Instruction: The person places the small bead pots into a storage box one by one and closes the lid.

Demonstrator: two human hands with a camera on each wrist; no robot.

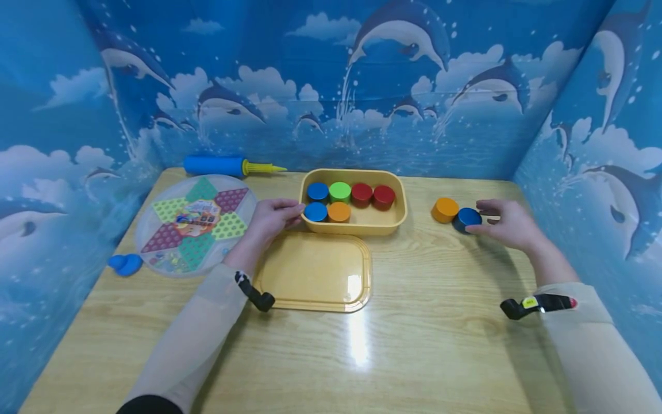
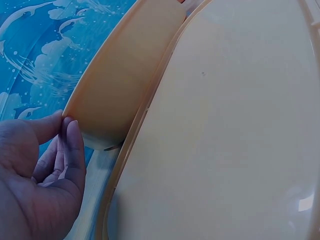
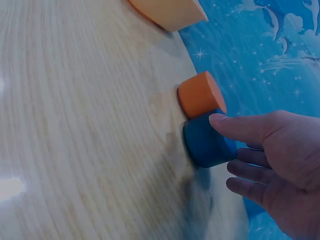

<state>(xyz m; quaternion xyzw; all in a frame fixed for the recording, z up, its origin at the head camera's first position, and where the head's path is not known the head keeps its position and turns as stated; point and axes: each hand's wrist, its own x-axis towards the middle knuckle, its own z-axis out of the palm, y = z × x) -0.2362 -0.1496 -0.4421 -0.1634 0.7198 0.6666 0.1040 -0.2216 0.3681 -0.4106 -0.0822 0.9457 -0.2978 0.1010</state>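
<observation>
My left hand (image 1: 276,219) pinches the left rim of a yellow plastic box (image 1: 362,229) between thumb and fingers, as the left wrist view also shows. Inside the box sit several short cylinders: blue, a green one (image 1: 340,192), an orange one (image 1: 339,213) and two red ones (image 1: 384,198). At the right, my right hand (image 1: 504,223) is at a dark blue cylinder (image 3: 206,141), its thumb overlapping the near side and its fingers extended beyond. That cylinder stands beside another orange cylinder (image 3: 200,96). Whether the thumb touches the blue one, I cannot tell.
A yellow lid (image 1: 312,273) lies flat in front of the box. To the left are a round Chinese checkers board (image 1: 196,221) in clear wrapping, a blue knobbed piece (image 1: 126,264) and a blue pump (image 1: 214,165) with a yellow nozzle. Dolphin-print curtains border the table.
</observation>
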